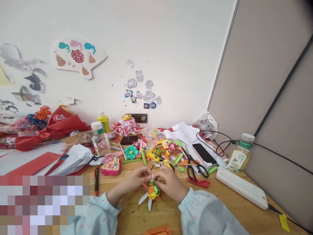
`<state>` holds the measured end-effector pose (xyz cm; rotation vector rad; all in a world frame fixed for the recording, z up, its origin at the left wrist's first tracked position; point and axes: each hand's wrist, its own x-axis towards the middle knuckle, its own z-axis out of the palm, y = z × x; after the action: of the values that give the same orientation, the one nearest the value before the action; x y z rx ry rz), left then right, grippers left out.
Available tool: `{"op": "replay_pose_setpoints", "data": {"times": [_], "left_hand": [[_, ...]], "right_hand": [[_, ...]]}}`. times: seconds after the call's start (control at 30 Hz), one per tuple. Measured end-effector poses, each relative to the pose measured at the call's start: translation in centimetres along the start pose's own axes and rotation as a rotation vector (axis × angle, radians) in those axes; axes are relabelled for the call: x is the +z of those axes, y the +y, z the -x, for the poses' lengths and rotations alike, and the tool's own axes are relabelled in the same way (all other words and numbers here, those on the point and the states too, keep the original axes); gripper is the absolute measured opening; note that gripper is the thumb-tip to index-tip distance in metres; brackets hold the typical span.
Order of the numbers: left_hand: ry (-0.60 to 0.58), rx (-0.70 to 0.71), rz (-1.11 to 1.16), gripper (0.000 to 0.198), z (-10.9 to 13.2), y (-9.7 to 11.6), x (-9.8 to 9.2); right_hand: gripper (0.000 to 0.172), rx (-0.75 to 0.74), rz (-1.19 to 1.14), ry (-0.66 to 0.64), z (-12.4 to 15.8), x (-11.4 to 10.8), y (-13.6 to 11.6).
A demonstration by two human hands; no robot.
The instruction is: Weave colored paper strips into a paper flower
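Note:
Just above the wooden table, my left hand (pixel 139 180) and my right hand (pixel 168 181) meet at a folded paper piece (pixel 152 190) in orange, yellow, green and white. My left thumb and fingertips pinch its white upper tip. From the other side, the fingers of my right hand are closed on the green part near the top. White strips with some green stick out below, toward me. An orange folded paper (pixel 159 230) lies at the table's near edge. Part of the piece is hidden behind my fingers.
Black scissors (pixel 194 166), a phone (pixel 204 152) and a white power strip (pixel 241 187) lie to the right, with a drink bottle (pixel 241 153) behind the strip. Paper scraps and paper flowers crowd the back. A pen (pixel 96 181) and a pink-edged box (pixel 111 166) are on the left.

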<state>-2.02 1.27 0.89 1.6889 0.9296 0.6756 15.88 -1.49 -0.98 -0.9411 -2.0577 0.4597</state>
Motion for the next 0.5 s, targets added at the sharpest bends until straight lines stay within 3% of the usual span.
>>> {"op": "replay_pose_setpoints", "data": {"times": [0.13, 0.5], "left_hand": [[-0.019, 0.030, 0.021, 0.040, 0.0, 0.1, 0.2], [-0.026, 0.040, 0.064, 0.041, -0.1, -0.1, -0.1]], "right_hand": [[0.020, -0.095, 0.010, 0.005, -0.1, -0.2, -0.1], [0.022, -0.153, 0.000, -0.004, -0.3, -1.2, -0.5]]}}
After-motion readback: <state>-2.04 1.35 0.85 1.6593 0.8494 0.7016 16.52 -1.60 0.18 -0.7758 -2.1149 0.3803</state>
